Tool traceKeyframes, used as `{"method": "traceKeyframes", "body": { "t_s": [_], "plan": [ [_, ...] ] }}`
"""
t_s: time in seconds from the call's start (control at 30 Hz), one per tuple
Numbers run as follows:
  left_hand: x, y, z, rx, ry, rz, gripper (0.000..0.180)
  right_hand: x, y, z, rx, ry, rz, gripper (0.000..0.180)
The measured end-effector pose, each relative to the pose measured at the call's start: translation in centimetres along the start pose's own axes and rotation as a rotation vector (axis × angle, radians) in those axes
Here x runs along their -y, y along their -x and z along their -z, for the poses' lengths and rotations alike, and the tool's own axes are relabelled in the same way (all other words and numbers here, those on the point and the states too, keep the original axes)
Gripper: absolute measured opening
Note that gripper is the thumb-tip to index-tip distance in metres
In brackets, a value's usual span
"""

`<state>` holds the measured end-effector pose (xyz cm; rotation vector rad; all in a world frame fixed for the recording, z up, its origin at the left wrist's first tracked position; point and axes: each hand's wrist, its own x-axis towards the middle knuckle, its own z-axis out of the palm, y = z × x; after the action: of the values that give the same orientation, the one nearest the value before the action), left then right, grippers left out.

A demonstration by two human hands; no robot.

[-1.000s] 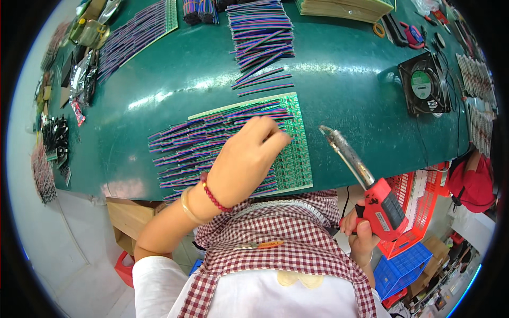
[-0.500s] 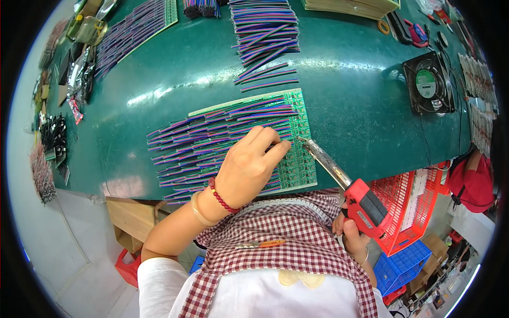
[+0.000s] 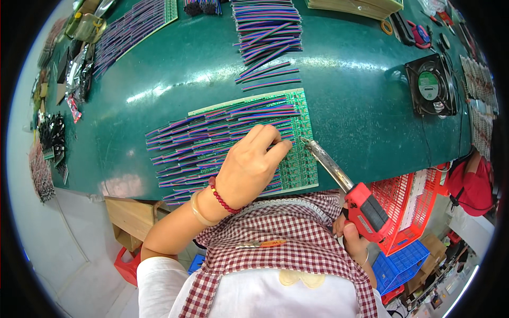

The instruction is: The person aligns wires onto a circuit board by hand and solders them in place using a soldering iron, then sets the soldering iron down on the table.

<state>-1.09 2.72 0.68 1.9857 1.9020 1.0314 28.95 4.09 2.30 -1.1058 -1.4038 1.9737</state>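
Just below the fingers of the right hand (image 3: 352, 238), a checked apron (image 3: 286, 254) fills the near edge of the view; that hand is closed around the red grip of a soldering iron (image 3: 344, 183), whose metal shaft slants up and to the left — its tip sits at the right edge of the green circuit board (image 3: 299, 159), just right of the left hand's fingertips. The left hand (image 3: 249, 167), with a bead bracelet at the wrist, lies palm-down on the board, fingers curled and pressed onto the striped ribbon cables (image 3: 201, 143) laid in rows across it; whether it pinches a single cable cannot be told. The cables run out leftward from under the fingers, beyond the board's left edge, onto the green table (image 3: 350, 95). Farther up from the fingers lies a loose pile of more ribbon cables (image 3: 268, 37) — and well to the right, a black fan (image 3: 430, 86).
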Motion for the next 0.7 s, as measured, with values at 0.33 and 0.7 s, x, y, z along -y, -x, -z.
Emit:
{"method": "traceKeyframes", "body": {
  "t_s": [0.33, 0.7],
  "plan": [
    [0.0, 0.0, 0.0, 0.009, -0.009, 0.004, 0.024, -1.2, 0.4, 1.1, 0.002, 0.177, -0.015, 0.01],
    [0.0, 0.0, 0.2, 0.038, -0.021, 0.008, 0.027, -0.4, 0.6, 0.4, 0.014, 0.124, -0.026, 0.047]
  ]
}}
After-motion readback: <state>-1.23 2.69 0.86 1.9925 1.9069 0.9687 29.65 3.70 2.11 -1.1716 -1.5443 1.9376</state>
